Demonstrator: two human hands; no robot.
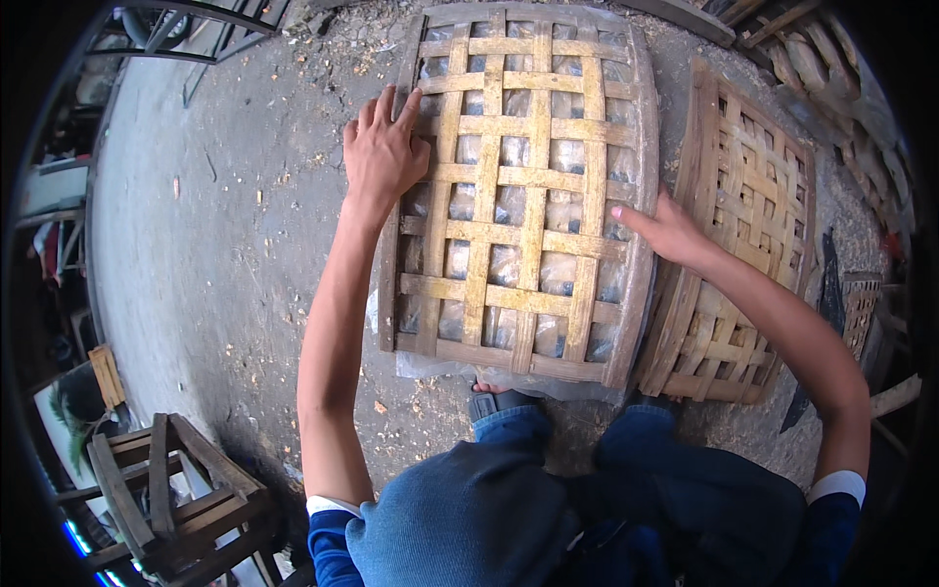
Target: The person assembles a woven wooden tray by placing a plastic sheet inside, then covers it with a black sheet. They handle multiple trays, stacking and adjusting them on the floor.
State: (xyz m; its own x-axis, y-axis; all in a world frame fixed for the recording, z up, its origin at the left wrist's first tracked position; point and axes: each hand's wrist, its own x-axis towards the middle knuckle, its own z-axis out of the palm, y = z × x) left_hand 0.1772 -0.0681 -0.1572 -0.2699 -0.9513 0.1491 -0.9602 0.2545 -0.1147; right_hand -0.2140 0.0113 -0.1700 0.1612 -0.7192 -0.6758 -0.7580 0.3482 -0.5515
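Note:
In front of me is a large wooden crate (536, 201) with a woven slat lid of flat, yellowish strips in a brown frame. Clear plastic and dark and pale contents, which I cannot make out, show through the gaps. My left hand (381, 147) lies on the crate's left edge, fingers spread, fingertips on the frame. On the opposite side, my right hand (665, 230) grips the right edge, its thumb over the frame onto the slats. The other fingers are hidden down the crate's side. Plastic sheeting (440, 368) sticks out along the near edge.
A second woven-lid crate (734, 245) stands close on the right, under my right forearm. A wooden stool-like frame (171, 489) is at lower left. Sacks (831, 88) are piled at the upper right. Metal framing (186, 39) is at the upper left. Crumbs litter the concrete floor (245, 215).

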